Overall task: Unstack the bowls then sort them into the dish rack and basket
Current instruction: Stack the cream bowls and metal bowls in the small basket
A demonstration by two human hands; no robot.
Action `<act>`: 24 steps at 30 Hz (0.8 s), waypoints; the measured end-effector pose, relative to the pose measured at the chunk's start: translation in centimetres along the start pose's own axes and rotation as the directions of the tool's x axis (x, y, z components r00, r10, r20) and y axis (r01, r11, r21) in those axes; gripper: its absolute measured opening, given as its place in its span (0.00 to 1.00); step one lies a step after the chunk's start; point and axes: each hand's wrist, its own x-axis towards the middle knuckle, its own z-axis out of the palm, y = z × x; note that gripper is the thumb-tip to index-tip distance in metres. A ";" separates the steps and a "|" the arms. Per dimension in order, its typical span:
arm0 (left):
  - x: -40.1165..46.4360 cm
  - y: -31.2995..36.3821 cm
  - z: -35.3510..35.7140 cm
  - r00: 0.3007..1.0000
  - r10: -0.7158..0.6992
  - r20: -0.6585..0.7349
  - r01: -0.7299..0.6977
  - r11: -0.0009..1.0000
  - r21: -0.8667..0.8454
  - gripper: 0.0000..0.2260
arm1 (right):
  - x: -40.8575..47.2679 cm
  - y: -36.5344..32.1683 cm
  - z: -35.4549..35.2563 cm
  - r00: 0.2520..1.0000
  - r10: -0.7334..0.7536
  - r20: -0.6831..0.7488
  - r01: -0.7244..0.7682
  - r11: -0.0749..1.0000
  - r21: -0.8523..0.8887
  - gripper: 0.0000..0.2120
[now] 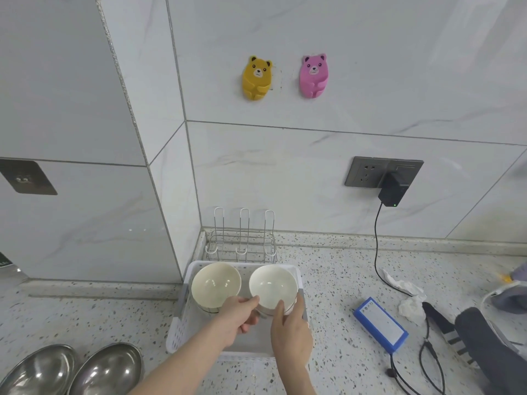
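Both my hands, left and right, pinch right white ceramic bowl in white perforated plastic basket; second cream bowl already there (wire dish rack unfilled); two steel bowls left.

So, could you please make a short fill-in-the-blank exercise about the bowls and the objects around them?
1. Both hands, the left hand and the right hand, hold the ____ white bowl in the basket.
2. The wire dish rack holds ____ bowls.
3. Two ____ bowls sit on the counter, left of the basket.
4. The bear holder right of the yellow one is ____.

Answers: right; no; metal; pink
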 end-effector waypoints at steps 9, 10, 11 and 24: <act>-2.9 -0.8 -0.2 0.993 -0.001 0.121 0.019 0.989 -0.147 0.06 | 0.0 0.4 -0.7 0.999 -0.031 0.008 0.029 0.974 0.223 0.20; -3.5 -1.1 -0.5 0.994 0.002 0.111 0.014 0.989 -0.147 0.05 | 0.1 0.3 -1.0 1.000 -0.005 0.018 -0.001 0.950 0.312 0.19; -4.1 -1.3 -0.9 0.995 0.005 0.096 0.010 0.988 -0.152 0.05 | 0.0 0.3 -1.3 1.000 0.014 0.025 -0.023 0.921 0.388 0.17; -11.7 -10.3 -13.7 0.991 0.013 -0.134 -0.067 0.913 -0.403 0.10 | -12.2 1.4 -0.7 0.985 -0.049 0.163 -0.055 0.814 0.578 0.12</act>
